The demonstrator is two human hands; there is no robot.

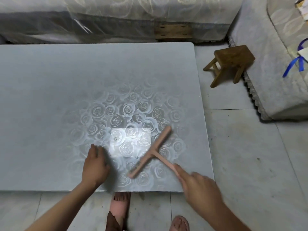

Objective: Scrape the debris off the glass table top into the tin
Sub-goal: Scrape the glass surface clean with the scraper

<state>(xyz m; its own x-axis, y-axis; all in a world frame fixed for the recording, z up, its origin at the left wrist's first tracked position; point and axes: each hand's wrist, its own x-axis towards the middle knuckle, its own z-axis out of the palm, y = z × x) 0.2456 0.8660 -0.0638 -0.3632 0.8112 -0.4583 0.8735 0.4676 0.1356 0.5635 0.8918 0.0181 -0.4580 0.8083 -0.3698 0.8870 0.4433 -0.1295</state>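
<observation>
A glass table top (pixel 50 97) with a rose pattern fills the left and middle of the head view. A pink T-shaped scraper (pixel 150 152) lies with its blade on the glass near the front right. My right hand (pixel 200 187) grips the scraper's handle, index finger stretched along it. My left hand (pixel 95 165) rests flat on the glass to the left of the blade, fingers straight. A few small dark specks sit by the blade's near end. No tin shows in this view.
A small wooden stool (pixel 231 62) stands on the tiled floor right of the table. Covered sofas run along the back (pixel 116 17) and the right side (pixel 275 64). My feet in pink slippers (pixel 119 207) are under the table's front edge.
</observation>
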